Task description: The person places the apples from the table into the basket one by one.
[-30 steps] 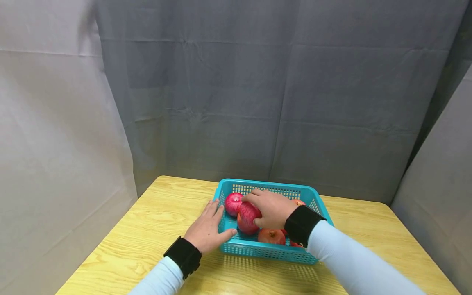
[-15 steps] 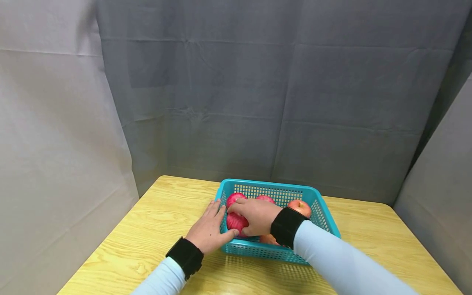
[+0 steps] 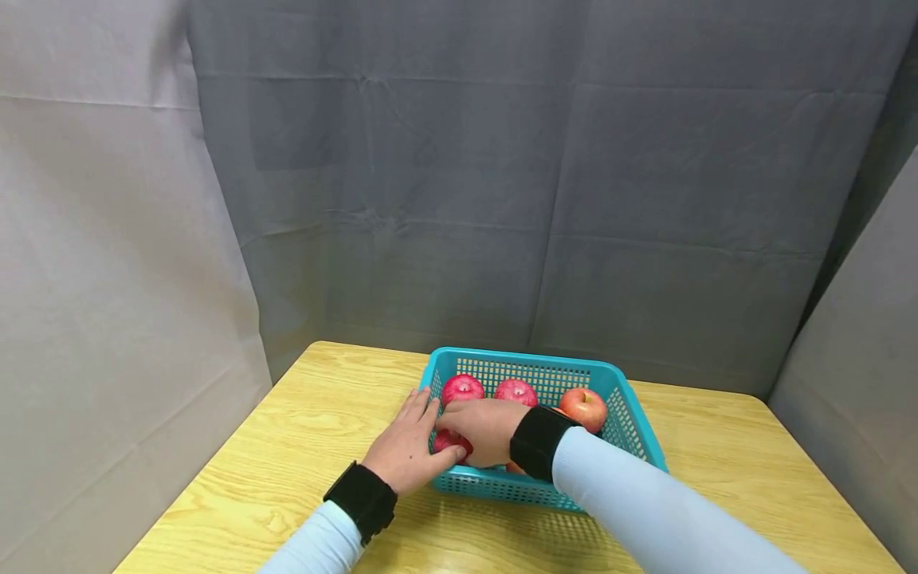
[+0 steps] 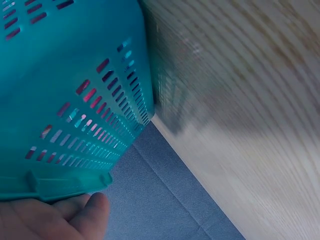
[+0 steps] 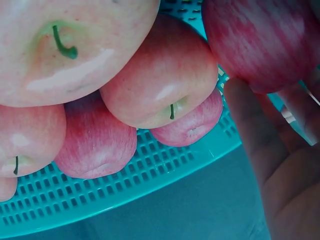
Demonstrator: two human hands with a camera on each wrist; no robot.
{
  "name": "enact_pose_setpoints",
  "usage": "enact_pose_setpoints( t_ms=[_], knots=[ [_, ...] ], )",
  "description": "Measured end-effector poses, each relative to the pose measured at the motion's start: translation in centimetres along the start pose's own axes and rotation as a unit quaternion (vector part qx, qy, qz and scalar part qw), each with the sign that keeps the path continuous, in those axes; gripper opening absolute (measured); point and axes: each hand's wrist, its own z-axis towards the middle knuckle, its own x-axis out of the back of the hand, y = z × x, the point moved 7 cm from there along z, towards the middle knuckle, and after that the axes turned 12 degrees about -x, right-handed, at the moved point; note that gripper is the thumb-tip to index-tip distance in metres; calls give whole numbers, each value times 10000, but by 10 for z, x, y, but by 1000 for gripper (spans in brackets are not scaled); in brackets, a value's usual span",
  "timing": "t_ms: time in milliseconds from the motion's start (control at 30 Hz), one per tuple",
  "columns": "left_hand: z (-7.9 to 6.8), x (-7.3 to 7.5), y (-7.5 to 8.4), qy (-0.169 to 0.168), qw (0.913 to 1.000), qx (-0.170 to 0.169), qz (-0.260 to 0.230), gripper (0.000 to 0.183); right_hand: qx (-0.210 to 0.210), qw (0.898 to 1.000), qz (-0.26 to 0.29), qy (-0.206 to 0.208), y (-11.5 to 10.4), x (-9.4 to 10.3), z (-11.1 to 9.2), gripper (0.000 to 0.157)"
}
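Note:
A turquoise plastic basket (image 3: pixel 534 358) with several apples inside sits on the table. In the head view my right hand (image 3: pixel 488 430) reaches into its near left corner and holds a dark red apple (image 3: pixel 450 442) low between thumb and fingers. The right wrist view shows that red apple (image 5: pixel 265 40) up close, with fingers against its lower side. My left hand (image 3: pixel 405 448) lies along the basket's left rim, fingers fairly straight, thumb pointing across the near corner. Its fingers (image 4: pixel 90 212) touch the rim in the left wrist view. My right hand and wristband hide part of the basket's contents.
Two pinkish-red apples (image 3: pixel 462 387) (image 3: pixel 516 391) lie along the basket's back side, and a paler orange-red apple (image 3: pixel 584 409) lies at the right. The wooden table (image 3: pixel 287 446) extends around the basket. A grey cloth (image 3: pixel 445 199) hangs behind it.
My right hand has carried the red apple leftward and down into the near left corner. More of the apples at the back and right shows. The left hand has stayed at the rim.

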Motion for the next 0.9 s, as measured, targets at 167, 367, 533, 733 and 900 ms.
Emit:
enact_pose_setpoints(
  t_ms=[167,367,533,733,900],
  knots=[
    [-1,0,1,11,10000,-54,18,95,75,9999,-20,-133,-3,-6,7,37],
    [-2,-5,4,-42,10000,-82,-31,92,25,9996,-158,-227,-5,-16,7,31],
    [0,-5,4,-69,9999,-131,-17,91,-84,9987,-483,-138,-4,-18,7,37],
    [1,-2,-1,-76,9999,-126,87,93,-193,9971,-717,-136,0,-17,11,46],
    [-1,-4,-4,-296,9995,-89,30,90,-569,9976,-289,-261,12,-17,4,63]
  ],
)
